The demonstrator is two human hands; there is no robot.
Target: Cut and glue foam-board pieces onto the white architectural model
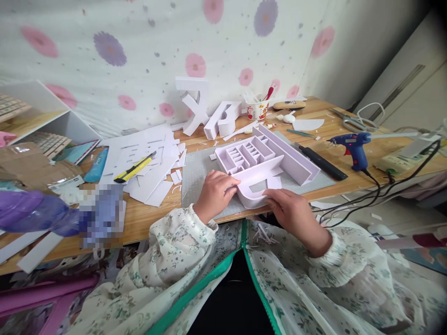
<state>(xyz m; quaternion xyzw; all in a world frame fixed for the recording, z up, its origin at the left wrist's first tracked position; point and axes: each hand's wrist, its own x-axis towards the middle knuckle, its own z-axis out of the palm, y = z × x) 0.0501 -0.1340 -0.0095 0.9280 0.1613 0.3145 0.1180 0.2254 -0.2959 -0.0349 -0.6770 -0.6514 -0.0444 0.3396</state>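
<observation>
Beyond the left hand (214, 195) and the right hand (291, 214) hangs a white floral wall covering (146, 28), printed with large pink and purple blooms and creased in places. Farther off, ahead and to the right of the right hand, a plain pale wall (335, 65) meets a whitish cabinet front (412, 88) with a long grey handle. A wood-grain table (139, 225) spreads beneath and past both hands. Well left of the left hand stands a white shelf unit (70, 125); below it, nearer the person, a pink frame (45, 298). Pale, scrap-strewn floor (359, 214) shows right of the right hand. The light is soft, dimming at the upper right.
</observation>
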